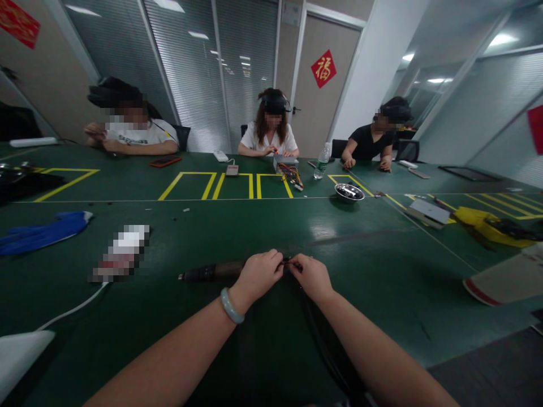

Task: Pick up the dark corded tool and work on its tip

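A long, dark, round-bodied electric screwdriver (216,271) lies on the green table, its narrow metal tip pointing left. My left hand (261,275), with a pale bangle at the wrist, is closed over its rear end. Close beside it, my right hand (311,275) pinches thin reddish-dark wires (287,262) at that same end; the fingers hide most of them. A black cable (318,333) runs from under my right hand down toward the table's near edge.
On the left lie a blue glove (46,230) and a blurred-out phone-like object (123,251) with a white cable. A metal bowl (349,193), a bottle (323,162) and a paper cup (504,277) stand to the right. Three people (271,127) sit opposite, one handling a grey box (285,163) with wires.
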`<state>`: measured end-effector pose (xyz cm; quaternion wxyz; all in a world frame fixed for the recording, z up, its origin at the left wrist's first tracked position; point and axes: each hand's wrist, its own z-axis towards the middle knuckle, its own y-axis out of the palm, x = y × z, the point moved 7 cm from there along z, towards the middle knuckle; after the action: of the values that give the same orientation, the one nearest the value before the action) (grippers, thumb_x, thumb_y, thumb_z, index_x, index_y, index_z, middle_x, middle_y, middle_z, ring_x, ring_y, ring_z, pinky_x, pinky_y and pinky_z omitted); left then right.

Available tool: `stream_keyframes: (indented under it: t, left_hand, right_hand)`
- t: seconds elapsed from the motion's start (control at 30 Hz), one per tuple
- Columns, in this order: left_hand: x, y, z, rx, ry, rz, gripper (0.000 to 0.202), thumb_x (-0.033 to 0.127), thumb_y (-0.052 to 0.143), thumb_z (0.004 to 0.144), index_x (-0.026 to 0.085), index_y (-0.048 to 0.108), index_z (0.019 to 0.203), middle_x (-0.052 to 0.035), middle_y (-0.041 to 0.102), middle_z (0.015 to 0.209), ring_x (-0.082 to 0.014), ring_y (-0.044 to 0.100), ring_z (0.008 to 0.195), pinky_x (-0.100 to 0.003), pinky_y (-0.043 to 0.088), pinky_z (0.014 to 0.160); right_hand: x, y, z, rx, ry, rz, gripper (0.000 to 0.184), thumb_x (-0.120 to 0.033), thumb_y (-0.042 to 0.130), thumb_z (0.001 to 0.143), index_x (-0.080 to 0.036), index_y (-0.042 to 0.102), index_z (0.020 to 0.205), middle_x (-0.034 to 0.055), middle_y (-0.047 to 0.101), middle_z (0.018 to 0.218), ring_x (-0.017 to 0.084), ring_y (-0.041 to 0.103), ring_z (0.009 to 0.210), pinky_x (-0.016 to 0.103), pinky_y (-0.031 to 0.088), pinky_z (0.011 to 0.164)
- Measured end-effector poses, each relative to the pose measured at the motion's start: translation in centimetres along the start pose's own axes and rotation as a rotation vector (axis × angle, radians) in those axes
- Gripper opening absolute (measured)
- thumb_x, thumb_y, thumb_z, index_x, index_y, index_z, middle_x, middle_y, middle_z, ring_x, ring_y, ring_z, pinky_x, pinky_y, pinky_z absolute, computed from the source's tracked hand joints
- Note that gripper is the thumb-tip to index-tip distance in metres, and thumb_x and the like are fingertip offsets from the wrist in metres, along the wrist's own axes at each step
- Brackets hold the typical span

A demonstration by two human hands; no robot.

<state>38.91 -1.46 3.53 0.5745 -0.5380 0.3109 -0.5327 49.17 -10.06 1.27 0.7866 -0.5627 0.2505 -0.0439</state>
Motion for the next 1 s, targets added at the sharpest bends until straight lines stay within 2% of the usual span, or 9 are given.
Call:
stream_keyframes:
  t: [0.27, 0.43, 0.5, 0.57, 0.63, 0.73, 0.8, 0.93, 1.0]
  left_hand:
    - [-0.1, 0.4, 0.2, -0.010, 0.002, 0.006, 0.010, 0.023, 0.047, 0.092, 0.019, 0.055, 0.094, -0.0046, 0.059, 0.094, -0.0183, 0.060, 0.084, -0.031, 0.047, 0.074]
    - [-0.2, 0.5, 0.2, -0.014, -0.010, 0.007, 0.008, 0.021, 0.047, 0.091, 0.019, 0.054, 0.093, -0.0056, 0.060, 0.096, -0.0187, 0.060, 0.087, -0.032, 0.048, 0.078]
    - [-0.2, 0.5, 0.2, -0.012, -0.006, 0.002, 0.008, 0.020, 0.048, 0.090, 0.019, 0.054, 0.095, -0.0052, 0.060, 0.097, -0.0186, 0.061, 0.088, -0.032, 0.048, 0.079]
    - [-0.1, 0.3, 0.0, -0.005, 0.001, -0.005, 0.012, 0.020, 0.049, 0.090, 0.019, 0.054, 0.101, -0.0050, 0.061, 0.099, -0.0188, 0.061, 0.090, -0.033, 0.049, 0.081]
    - [0.1, -0.1, -0.3, 0.012, 0.006, -0.010, 0.020, 0.021, 0.052, 0.089, 0.019, 0.053, 0.108, -0.0061, 0.061, 0.107, -0.0203, 0.060, 0.098, -0.035, 0.048, 0.088]
    - [1.0, -1.7, -1.5, 0.075, 0.046, -0.054, 0.036, 0.024, 0.057, 0.086, 0.019, 0.049, 0.121, -0.0091, 0.055, 0.127, -0.0245, 0.049, 0.123, -0.040, 0.042, 0.102]
    - [1.8, -2.9, -2.9, 0.098, 0.094, -0.115, 0.037, 0.024, 0.056, 0.087, 0.020, 0.048, 0.123, -0.0087, 0.053, 0.132, -0.0246, 0.046, 0.127, -0.042, 0.040, 0.104]
    - [2.5, -3.1, -6.2, -0.073, 0.142, -0.239, 0.020, 0.030, 0.052, 0.091, 0.024, 0.057, 0.110, -0.0033, 0.064, 0.112, -0.0204, 0.061, 0.102, -0.037, 0.050, 0.089]
    - [2.4, -2.5, -7.6, -0.137, 0.177, -0.298, 0.028, 0.035, 0.052, 0.092, 0.027, 0.056, 0.117, -0.0028, 0.061, 0.123, -0.0215, 0.057, 0.113, -0.039, 0.047, 0.096]
  right_hand:
    - [-1.0, 0.8, 0.4, -0.007, -0.193, -0.111, 0.014, -0.020, 0.054, 0.093, -0.020, 0.065, 0.100, 0.0046, 0.069, 0.097, 0.020, 0.062, 0.089, 0.031, 0.043, 0.084]
    - [-1.6, 1.0, 0.5, -0.031, -0.291, -0.162, 0.021, -0.016, 0.049, 0.095, -0.018, 0.065, 0.107, 0.0080, 0.069, 0.095, 0.021, 0.063, 0.090, 0.035, 0.045, 0.086]
    - [-1.6, 0.8, 0.6, -0.019, -0.315, -0.178, 0.021, -0.017, 0.048, 0.095, -0.019, 0.067, 0.104, 0.0096, 0.068, 0.103, 0.022, 0.062, 0.095, 0.036, 0.046, 0.088]
    - [-1.7, 0.6, 0.7, 0.005, -0.358, -0.175, 0.020, -0.015, 0.049, 0.093, -0.019, 0.067, 0.101, 0.0102, 0.062, 0.120, 0.023, 0.058, 0.109, 0.037, 0.045, 0.094]
    - [-1.8, 0.6, 0.7, 0.020, -0.401, -0.147, 0.021, -0.012, 0.050, 0.091, -0.019, 0.067, 0.101, 0.0086, 0.058, 0.130, 0.022, 0.052, 0.121, 0.037, 0.043, 0.100]
    - [-1.5, 0.9, 1.0, 0.009, -0.407, -0.090, 0.021, -0.012, 0.050, 0.092, -0.018, 0.064, 0.107, 0.0081, 0.062, 0.124, 0.020, 0.053, 0.121, 0.037, 0.041, 0.105]
    - [-1.2, 1.0, 1.1, -0.002, -0.390, -0.047, 0.021, -0.015, 0.051, 0.094, -0.020, 0.063, 0.111, 0.0068, 0.064, 0.121, 0.019, 0.057, 0.115, 0.037, 0.039, 0.106]
    - [-1.4, 0.9, 1.5, -0.025, -0.398, 0.036, 0.017, -0.017, 0.052, 0.094, -0.023, 0.064, 0.104, 0.0029, 0.068, 0.110, 0.016, 0.062, 0.103, 0.037, 0.035, 0.108]
    - [-1.4, 0.9, 1.7, -0.034, -0.396, 0.047, 0.014, -0.018, 0.053, 0.093, -0.022, 0.065, 0.101, 0.0032, 0.068, 0.105, 0.017, 0.062, 0.101, 0.035, 0.040, 0.103]
